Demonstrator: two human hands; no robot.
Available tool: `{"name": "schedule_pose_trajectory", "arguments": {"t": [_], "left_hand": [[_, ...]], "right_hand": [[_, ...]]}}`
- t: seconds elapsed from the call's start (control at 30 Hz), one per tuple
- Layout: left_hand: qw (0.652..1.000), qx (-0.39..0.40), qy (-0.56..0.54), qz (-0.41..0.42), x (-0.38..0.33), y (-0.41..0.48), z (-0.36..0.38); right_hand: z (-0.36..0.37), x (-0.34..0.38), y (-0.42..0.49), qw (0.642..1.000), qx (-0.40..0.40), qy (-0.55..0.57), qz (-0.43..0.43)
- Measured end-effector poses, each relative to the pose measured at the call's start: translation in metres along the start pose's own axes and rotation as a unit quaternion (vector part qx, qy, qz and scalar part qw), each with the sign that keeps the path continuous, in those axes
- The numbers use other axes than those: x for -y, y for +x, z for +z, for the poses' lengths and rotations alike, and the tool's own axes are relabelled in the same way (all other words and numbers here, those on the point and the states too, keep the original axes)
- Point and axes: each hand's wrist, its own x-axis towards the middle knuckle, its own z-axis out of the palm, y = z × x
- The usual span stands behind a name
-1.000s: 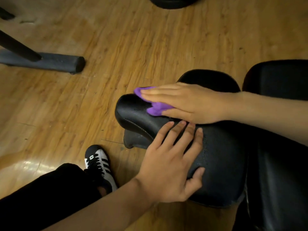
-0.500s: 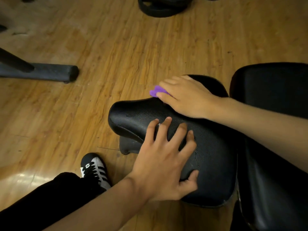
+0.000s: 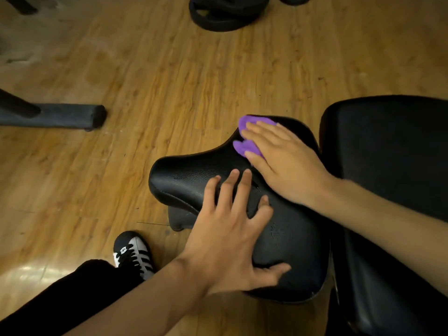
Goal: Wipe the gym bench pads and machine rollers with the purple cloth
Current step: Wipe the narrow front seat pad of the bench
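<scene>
Floorboards (image 3: pixel 145 69) of wood are seen all round, with a dark metal foot (image 3: pixel 51 116) far to the left and a black and white shoe (image 3: pixel 133 253) low down. Next, the left hand (image 3: pixel 228 229) is laid flat on the black seat pad (image 3: pixel 184 175), with its fingers spread wide and nothing held. It seems the pad is being steadied. Further right, the purple cloth (image 3: pixel 244 147) is pressed onto the far edge of that pad by the right hand (image 3: pixel 283 166), whose fingers are stretched flat over it. The hands are close together, but whether they touch cannot be told. A bigger back pad (image 3: pixel 388 154) is seen at the far right. The seat pad looks to be the part being wiped. Next, the cloth should likely be swept over the rest of it with a firm, even push.
</scene>
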Motion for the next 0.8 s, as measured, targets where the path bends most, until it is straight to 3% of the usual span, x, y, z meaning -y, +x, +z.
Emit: {"name": "schedule_pose_trajectory", "arguments": {"t": [0.1, 0.27, 0.43, 0.5, 0.6, 0.7, 0.8], "left_hand": [[0.999, -0.01, -0.02, -0.028, -0.005, 0.007, -0.003], [0.996, -0.033, -0.042, -0.067, -0.007, 0.013, -0.001], [0.995, -0.052, -0.048, -0.07, -0.007, 0.005, 0.005], [0.995, -0.053, -0.051, -0.069, -0.008, 0.007, 0.007], [0.994, -0.053, -0.054, -0.073, -0.011, 0.01, 0.005], [0.995, -0.049, -0.042, -0.072, -0.011, 0.014, 0.003], [0.996, -0.042, -0.039, -0.075, -0.011, 0.011, 0.005]], "right_hand": [[-0.001, -0.009, -0.019, 1.0, -0.003, 0.003, 0.027], [-0.002, -0.021, 0.085, 0.988, 0.053, 0.022, 0.141], [-0.005, 0.004, -0.016, 0.989, -0.008, 0.002, 0.148], [-0.01, 0.009, -0.052, 0.985, 0.011, 0.007, 0.174], [-0.007, -0.013, -0.009, 0.974, 0.002, 0.027, 0.226], [-0.014, -0.04, 0.049, 0.949, 0.01, 0.138, 0.283], [-0.011, -0.024, 0.017, 0.947, 0.001, 0.108, 0.301]]}}
